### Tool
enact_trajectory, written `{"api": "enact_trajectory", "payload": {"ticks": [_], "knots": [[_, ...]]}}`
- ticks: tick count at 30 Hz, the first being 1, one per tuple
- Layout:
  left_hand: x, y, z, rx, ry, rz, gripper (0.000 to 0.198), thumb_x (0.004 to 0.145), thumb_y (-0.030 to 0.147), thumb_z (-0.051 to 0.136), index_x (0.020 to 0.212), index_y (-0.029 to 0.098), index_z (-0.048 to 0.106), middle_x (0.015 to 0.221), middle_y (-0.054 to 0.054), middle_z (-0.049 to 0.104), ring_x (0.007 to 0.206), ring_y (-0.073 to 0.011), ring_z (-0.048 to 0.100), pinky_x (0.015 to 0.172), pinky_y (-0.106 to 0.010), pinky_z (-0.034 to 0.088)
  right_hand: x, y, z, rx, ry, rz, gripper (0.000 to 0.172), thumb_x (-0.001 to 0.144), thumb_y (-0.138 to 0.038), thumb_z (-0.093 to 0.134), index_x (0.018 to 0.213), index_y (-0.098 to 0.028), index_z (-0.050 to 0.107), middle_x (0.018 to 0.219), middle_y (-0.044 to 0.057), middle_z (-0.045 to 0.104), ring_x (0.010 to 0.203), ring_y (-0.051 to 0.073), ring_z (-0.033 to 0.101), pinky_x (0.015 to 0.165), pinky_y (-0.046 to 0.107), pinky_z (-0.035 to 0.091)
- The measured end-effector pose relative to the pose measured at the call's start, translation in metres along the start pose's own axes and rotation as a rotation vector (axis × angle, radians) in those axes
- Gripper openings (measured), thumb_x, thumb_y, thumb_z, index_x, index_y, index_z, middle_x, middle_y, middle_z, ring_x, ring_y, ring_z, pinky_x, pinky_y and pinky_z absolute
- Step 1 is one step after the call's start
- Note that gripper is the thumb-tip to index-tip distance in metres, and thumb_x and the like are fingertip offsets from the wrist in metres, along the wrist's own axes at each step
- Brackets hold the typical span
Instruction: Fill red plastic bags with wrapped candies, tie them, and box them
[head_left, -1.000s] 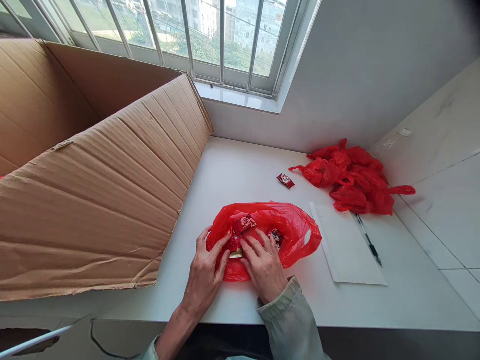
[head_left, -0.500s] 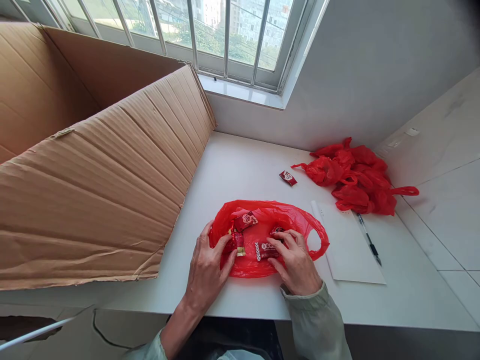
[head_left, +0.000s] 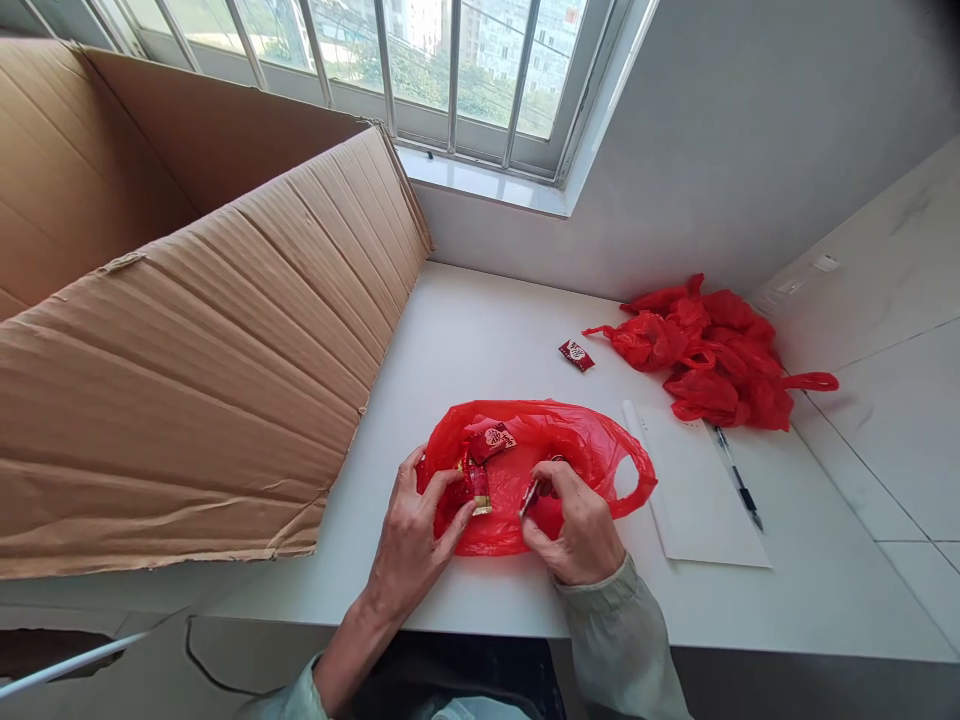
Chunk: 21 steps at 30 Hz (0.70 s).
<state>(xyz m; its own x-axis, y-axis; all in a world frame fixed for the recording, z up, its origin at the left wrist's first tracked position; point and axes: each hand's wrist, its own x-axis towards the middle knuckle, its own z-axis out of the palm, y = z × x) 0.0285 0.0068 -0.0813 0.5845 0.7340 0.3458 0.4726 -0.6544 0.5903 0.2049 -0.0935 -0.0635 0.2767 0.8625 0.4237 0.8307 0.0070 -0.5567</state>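
Note:
A red plastic bag point(head_left: 577, 425) lies spread on the white table with its mouth up and a handle loop at the right. My left hand point(head_left: 412, 525) grips the bag's left side, its thumb and index finger inside beside a red and gold wrapped sweet point(head_left: 480, 488). Between the thumb and fingers of my right hand point(head_left: 581, 525) is a small dark red packet point(head_left: 529, 497), tilted on edge over the bag. A dark red sachet point(head_left: 492, 442) with pale print rests at the back of the bag. Part of another packet is hidden behind my right fingers.
A large open cardboard box point(head_left: 247, 330) stands at the left. One loose sachet point(head_left: 576, 355) lies behind the bag. Crumpled red bags point(head_left: 720, 350) sit at the back right, near white paper point(head_left: 705, 500) and a pen point(head_left: 739, 480). A barred window point(head_left: 450, 80) is behind.
My right hand has closed on the dark red packet that lay flat in the bag and tipped it up, shifting slightly left. My left hand has hardly moved.

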Motion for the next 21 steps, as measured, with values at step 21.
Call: {"api": "enact_trajectory", "payload": {"ticks": [21], "knots": [[0.000, -0.003, 0.001, 0.023, -0.069, 0.053, 0.034, 0.089, 0.025, 0.055, 0.123, 0.028, 0.056, 0.135, -0.009, 0.033, 0.129, -0.0276, 0.036, 0.106, -0.047, 0.039, -0.002, -0.002, 0.016, -0.260, -0.121, -0.205, 0.032, 0.085, -0.021, 0.058, 0.116, -0.018, 0.064, 0.119, 0.009, 0.063, 0.115, 0.029, 0.047, 0.095, 0.045, 0.049]]}}
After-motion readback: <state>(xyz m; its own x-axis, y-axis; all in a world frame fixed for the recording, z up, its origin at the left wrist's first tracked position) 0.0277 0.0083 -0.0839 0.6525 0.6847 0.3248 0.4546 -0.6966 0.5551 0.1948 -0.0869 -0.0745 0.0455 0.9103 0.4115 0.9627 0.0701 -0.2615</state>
